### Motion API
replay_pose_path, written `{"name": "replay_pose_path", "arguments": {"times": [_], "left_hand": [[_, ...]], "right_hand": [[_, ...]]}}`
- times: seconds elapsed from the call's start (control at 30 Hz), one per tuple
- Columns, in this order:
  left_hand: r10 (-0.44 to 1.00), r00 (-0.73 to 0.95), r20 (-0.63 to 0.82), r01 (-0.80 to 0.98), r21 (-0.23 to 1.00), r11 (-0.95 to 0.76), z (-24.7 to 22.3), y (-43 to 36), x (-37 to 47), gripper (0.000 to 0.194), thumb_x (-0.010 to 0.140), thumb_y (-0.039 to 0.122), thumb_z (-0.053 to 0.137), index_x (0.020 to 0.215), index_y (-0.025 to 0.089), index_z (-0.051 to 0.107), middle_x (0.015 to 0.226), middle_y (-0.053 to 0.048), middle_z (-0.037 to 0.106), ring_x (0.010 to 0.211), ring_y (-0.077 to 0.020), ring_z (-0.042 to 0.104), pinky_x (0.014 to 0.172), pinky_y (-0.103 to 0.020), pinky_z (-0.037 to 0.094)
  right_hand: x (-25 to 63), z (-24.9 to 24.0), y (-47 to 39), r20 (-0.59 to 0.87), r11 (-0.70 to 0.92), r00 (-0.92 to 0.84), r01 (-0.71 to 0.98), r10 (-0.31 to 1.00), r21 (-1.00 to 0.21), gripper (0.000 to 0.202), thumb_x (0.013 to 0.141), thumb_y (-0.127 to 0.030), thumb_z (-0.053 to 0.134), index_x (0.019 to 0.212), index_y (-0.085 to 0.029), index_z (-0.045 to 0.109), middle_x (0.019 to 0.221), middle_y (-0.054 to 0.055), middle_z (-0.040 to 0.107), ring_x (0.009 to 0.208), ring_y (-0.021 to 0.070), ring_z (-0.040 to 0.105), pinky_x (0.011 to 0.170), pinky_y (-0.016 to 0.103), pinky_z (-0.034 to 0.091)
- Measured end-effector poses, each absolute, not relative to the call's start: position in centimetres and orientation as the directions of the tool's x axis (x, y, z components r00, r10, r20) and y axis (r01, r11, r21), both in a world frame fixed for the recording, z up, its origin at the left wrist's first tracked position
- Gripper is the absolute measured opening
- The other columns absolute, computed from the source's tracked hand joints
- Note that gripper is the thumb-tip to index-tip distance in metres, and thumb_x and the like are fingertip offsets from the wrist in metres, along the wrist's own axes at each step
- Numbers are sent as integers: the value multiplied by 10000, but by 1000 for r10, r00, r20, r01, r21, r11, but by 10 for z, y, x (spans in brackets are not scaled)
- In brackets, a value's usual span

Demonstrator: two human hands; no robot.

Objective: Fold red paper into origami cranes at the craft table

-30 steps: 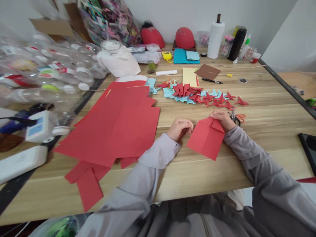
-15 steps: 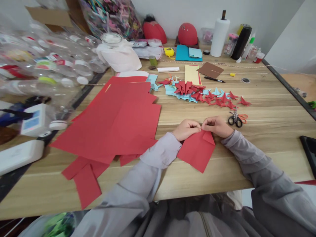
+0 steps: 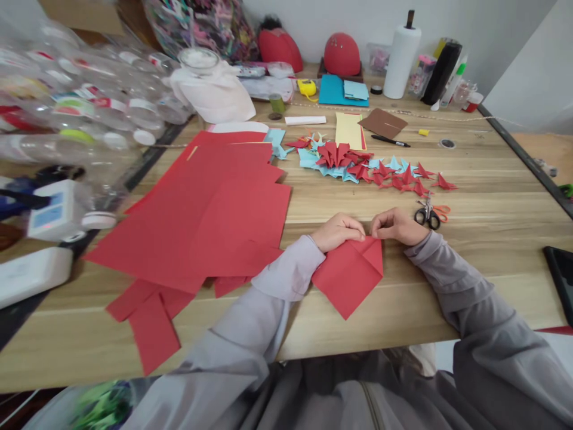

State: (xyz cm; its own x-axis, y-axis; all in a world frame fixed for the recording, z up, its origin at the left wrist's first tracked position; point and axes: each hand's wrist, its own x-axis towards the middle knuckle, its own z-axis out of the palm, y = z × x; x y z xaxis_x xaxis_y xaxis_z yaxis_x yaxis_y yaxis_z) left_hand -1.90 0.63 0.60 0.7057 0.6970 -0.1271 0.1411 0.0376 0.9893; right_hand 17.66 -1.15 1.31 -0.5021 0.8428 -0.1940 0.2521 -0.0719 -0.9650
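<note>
A square of red origami paper (image 3: pixel 347 278) lies on the wooden table in front of me, one corner toward me. Near its far edge a small flap on the right is folded over. My left hand (image 3: pixel 339 232) grips the far left part of the paper, fingers closed over it. At the far right corner, my right hand (image 3: pixel 396 227) pinches the edge between thumb and fingers. Black-handled scissors (image 3: pixel 428 216) lie just beyond my right hand. Further back, folded red paper cranes (image 3: pixel 405 177) sit in a row among light blue ones.
Large red paper sheets (image 3: pixel 192 215) spread to the left, with smaller red strips (image 3: pixel 154 334) near the front edge. Plastic bottles (image 3: pixel 94 110) crowd the far left. A black pen (image 3: pixel 390 141) and yellow tape measure (image 3: pixel 307 88) lie toward the back. A dark phone-like object (image 3: pixel 561 272) is at the right edge.
The red origami paper has turned slightly, its near corner swinging to the left. My hands have moved a little apart, still holding its far edge.
</note>
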Motion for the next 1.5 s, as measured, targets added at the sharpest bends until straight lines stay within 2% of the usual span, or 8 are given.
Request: {"name": "replay_pose_path", "arguments": {"times": [0.33,0.53,0.7,0.93,1.1,1.23,1.33,1.5], "left_hand": [[704,696,-141,94,990,105,9,7,-22,84,523,225,649,493,148,663,496,24,555,555,-98,445,601,-241,347],[719,683,-125,64,992,112,9,8,-25,94,521,232,645,478,148,645,497,19,554,551,-97,447,591,-237,346],[739,663,-121,88,993,83,9,7,-22,102,521,250,648,494,151,652,510,17,570,557,-100,450,583,-233,347],[722,679,-129,89,992,94,8,8,-23,111,519,247,627,471,147,635,483,24,529,538,-93,427,567,-236,326],[799,589,-121,34,992,125,4,6,-22,97,529,236,651,507,142,649,504,29,554,537,-85,436,562,-225,330],[879,463,-111,-15,991,132,3,1,-19,129,578,265,658,549,140,648,512,39,548,522,-76,432,550,-219,333],[871,485,-75,-8,996,90,3,0,-19,157,598,281,652,544,134,631,530,33,548,538,-82,442,551,-222,338],[794,597,-113,61,994,96,2,2,-19,172,630,289,619,587,122,632,494,33,513,491,-76,425,501,-213,313]], "right_hand": [[185,14,-8,-190,-87,-524,214,830,-973,202,587,-329,750,560,-155,653,607,14,634,610,124,531,627,265,416],[186,10,-9,-125,-96,-417,90,900,-991,252,598,-381,757,550,-158,651,606,24,642,632,132,556,676,273,430],[179,15,-13,-206,-133,-476,182,855,-974,226,595,-345,773,666,-149,687,641,0,644,609,107,526,637,253,409],[183,13,-11,-163,-96,-501,158,850,-983,194,621,-330,737,583,-153,668,603,16,639,625,135,554,646,272,430],[184,5,-11,-106,-100,-402,37,909,-994,188,657,-327,721,596,-159,664,612,10,645,626,129,562,668,266,427],[179,4,-16,-205,-233,-374,-32,904,-972,217,659,-362,725,647,-159,647,607,-14,614,573,111,526,591,249,392],[176,8,-19,-227,-238,-380,18,897,-971,244,630,-366,742,620,-156,618,561,-33,563,533,95,476,551,238,349],[172,14,-19,-178,-94,-491,192,852,-977,260,658,-381,709,583,-154,605,547,-33,517,548,94,427,559,248,335]]}}
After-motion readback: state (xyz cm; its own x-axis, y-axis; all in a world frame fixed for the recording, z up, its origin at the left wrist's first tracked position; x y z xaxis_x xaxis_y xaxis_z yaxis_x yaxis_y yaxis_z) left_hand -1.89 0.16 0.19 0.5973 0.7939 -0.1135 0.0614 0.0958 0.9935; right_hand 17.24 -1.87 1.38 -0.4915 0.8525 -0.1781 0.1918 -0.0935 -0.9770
